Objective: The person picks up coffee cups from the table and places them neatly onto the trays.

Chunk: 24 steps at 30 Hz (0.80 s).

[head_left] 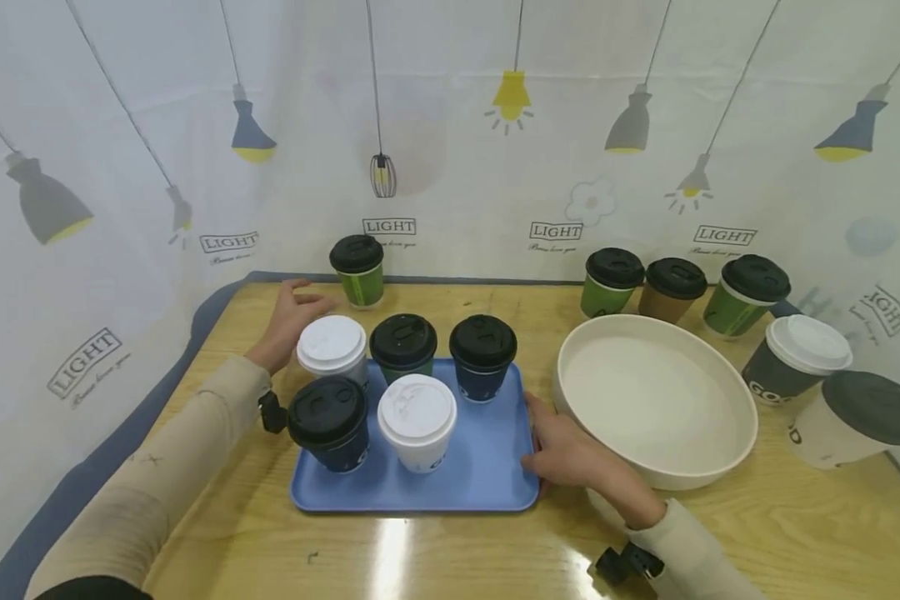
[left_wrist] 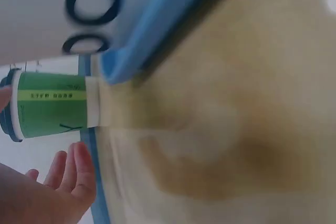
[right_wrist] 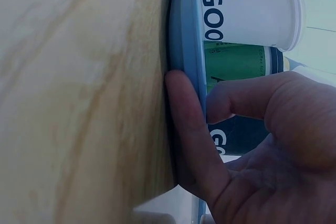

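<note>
Five lidded cups (head_left: pixel 417 421) stand on the blue tray (head_left: pixel 487 475), lower centre; right hand (head_left: pixel 567 450) pinches its right edge, presumably steadying it. Left hand (head_left: pixel 288 327), left of centre, fingers relaxed, grips nothing, near the green cup (head_left: pixel 363 288), upper centre-left.

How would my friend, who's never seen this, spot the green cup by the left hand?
Find the blue tray, then look behind it, near the left hand. The black-lidded green cup stands there. Unlike the tray's green cup, it stands alone, off the tray.
</note>
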Motion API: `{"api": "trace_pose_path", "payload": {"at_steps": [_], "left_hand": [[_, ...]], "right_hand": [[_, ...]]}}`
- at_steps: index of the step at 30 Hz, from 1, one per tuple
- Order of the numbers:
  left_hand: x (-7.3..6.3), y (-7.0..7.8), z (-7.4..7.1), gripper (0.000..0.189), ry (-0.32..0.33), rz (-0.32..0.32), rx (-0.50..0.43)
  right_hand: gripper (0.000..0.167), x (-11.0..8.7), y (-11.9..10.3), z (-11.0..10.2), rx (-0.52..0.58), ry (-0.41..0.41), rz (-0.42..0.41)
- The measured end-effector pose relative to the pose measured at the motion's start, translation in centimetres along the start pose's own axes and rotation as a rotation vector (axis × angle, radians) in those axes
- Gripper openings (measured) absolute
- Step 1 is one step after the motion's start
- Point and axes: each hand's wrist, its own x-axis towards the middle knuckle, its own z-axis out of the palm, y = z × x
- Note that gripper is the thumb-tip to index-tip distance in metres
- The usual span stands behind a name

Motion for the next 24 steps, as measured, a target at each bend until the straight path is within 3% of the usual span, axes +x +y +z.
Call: {"api": "trace_pose_path", "payload": {"at_steps": [5,10,18,24], "left_hand": [[3.3,1.1,0.5,0.115,-0.064,0.038,0.014],[5.3,1.5,1.2,0.124,-0.093,0.062,0.064],[6.7,1.8,2.2,0.113,-0.083,0.104,0.075],[6.6,1.9,2.0,0.108,-0.098,0.122,0.018]], "right_hand": [[0.098,-0.1,0.0,-0.1,0.001,0.004,0.004],[0.097,-0.2,0.0,-0.1,-0.002,0.009,0.0],[0.097,-0.3,0.0,0.2,-0.001,0.012,-0.006],[0.097,-0.1,0.1,0.3,0.006,0.006,0.017]]}}
